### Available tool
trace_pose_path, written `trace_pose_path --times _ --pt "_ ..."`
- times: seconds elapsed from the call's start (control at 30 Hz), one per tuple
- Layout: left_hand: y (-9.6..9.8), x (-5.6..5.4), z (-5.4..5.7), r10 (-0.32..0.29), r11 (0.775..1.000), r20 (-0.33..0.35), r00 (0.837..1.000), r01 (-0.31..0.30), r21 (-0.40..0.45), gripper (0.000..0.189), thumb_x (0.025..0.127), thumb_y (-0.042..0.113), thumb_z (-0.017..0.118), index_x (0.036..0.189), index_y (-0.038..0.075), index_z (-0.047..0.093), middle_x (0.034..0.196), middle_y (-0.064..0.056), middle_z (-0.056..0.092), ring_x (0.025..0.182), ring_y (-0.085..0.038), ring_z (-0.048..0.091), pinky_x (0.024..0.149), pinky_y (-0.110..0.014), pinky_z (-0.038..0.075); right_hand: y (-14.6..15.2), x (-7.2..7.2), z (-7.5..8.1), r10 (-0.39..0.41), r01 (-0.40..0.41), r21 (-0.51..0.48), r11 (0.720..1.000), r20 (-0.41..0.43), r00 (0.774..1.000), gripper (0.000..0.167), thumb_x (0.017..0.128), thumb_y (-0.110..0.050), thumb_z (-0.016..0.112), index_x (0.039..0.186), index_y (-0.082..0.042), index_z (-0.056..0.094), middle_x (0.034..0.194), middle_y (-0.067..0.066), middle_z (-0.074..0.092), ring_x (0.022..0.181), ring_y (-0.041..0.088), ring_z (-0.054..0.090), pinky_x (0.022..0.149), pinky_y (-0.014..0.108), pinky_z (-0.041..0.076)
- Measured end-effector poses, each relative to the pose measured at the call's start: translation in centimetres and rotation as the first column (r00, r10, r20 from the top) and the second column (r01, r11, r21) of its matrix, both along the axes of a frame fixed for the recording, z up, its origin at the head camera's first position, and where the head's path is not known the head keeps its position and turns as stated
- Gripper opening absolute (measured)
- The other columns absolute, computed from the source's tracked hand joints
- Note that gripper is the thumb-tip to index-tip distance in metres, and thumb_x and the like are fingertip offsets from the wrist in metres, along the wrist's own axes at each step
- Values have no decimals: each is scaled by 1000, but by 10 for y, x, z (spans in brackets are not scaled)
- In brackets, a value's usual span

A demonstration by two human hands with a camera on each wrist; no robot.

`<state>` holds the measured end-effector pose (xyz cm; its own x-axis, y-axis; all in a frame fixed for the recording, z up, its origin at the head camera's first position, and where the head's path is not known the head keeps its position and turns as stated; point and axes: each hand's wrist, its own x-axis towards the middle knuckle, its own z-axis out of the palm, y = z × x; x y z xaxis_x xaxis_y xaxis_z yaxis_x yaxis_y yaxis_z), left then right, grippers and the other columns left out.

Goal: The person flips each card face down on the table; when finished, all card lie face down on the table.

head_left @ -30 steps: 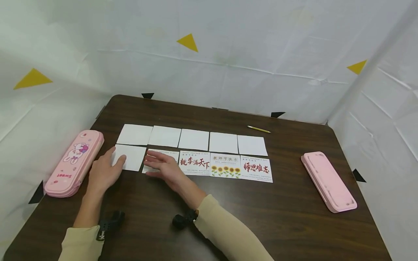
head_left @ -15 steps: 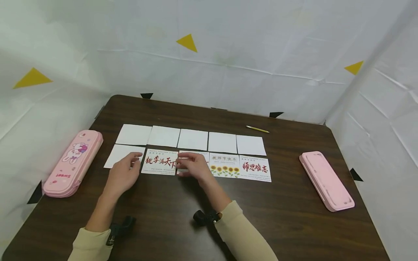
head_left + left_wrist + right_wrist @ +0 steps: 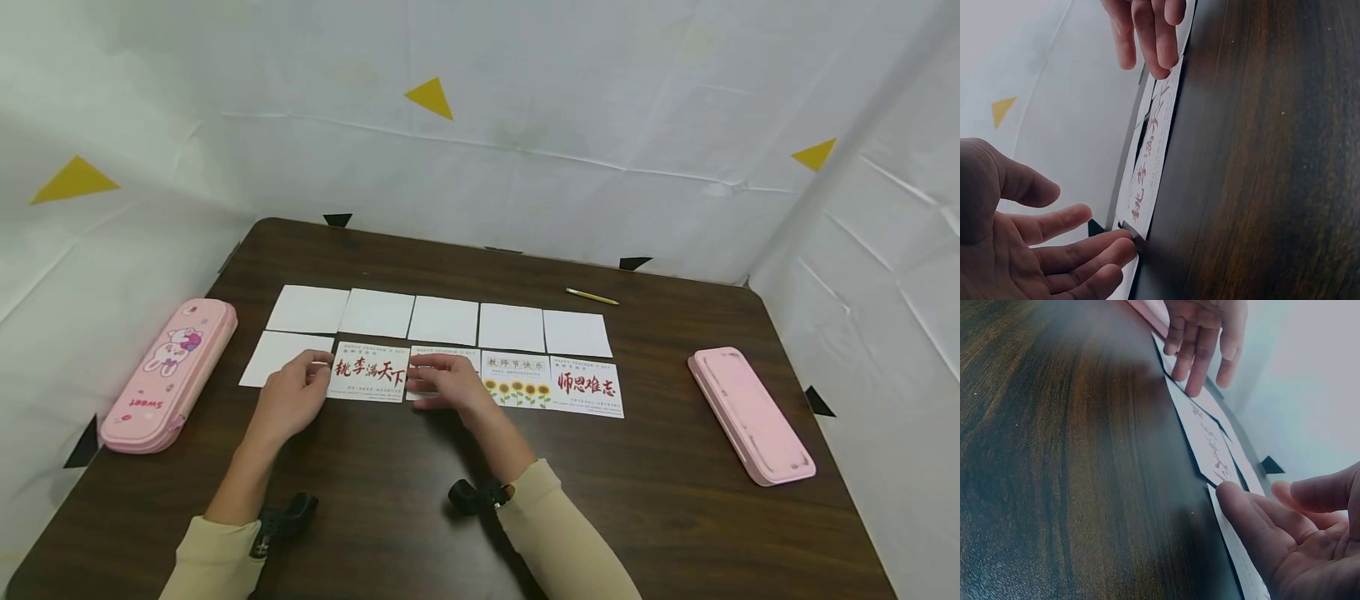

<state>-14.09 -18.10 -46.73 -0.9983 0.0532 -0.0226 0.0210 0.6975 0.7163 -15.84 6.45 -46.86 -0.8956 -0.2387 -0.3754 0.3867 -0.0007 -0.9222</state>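
1. The right hand [image 3: 452, 385] covered much of the half-hidden card [image 3: 471, 360], so its middle could not be read; the left hand [image 3: 294, 398] hid the near right part of the blank front card [image 3: 273, 357].
2. Small print on the red-lettered card [image 3: 368, 372] was too fine to make out in the head view, and both sleeves [image 3: 566, 533] ran off the bottom edge.
3. The left hand was loosely spread, thumb apart from the fingers, its fingertips at the left end of the red-lettered card; whether they touched it was hard to tell.
4. The right hand was likewise relaxed and fairly wide, its fingertips by the right end of that card, contact again unclear.
5. The red-lettered card lay flat on the desk [image 3: 375, 492] between the hands, white with large red characters, second from the left in the front row.
6. Right of the half-hidden card lay the sunflower card [image 3: 517, 382], then another red-lettered one, the end card [image 3: 587, 385].
7. Five blank cards [image 3: 446, 322] formed the row behind.
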Motion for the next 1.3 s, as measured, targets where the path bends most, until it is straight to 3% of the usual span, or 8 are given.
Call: trace_pose_path --times 0.27,0.83,1.3 --pt "1 0 2 -7 1000 14 1000 7 -6 39 101 21 41 130 0 56 116 -25 65 106 -40 62 86 -56 46 0 -1 -1 10 -10 -16 1000 11 1000 32 99 -6 56 129 7 60 121 24 65 109 37 64 76 41 58" --pt "2 2 1 2 1000 20 1000 -2 -10 38 102 24 46 130 1 56 119 -25 64 108 -40 61 87 -57 45 0 2 4 29 -29 53 998 7 1000 32 99 -10 56 128 4 62 121 20 66 106 33 67 72 39 59" --pt "3 1 -1 -4 1000 19 1000 4 -4 38 102 24 46 131 1 56 120 -24 64 107 -39 62 86 -56 45 -4 1 1 14 -13 -13 1000 52 999 35 98 -11 59 128 6 60 121 23 65 107 35 66 77 44 58"
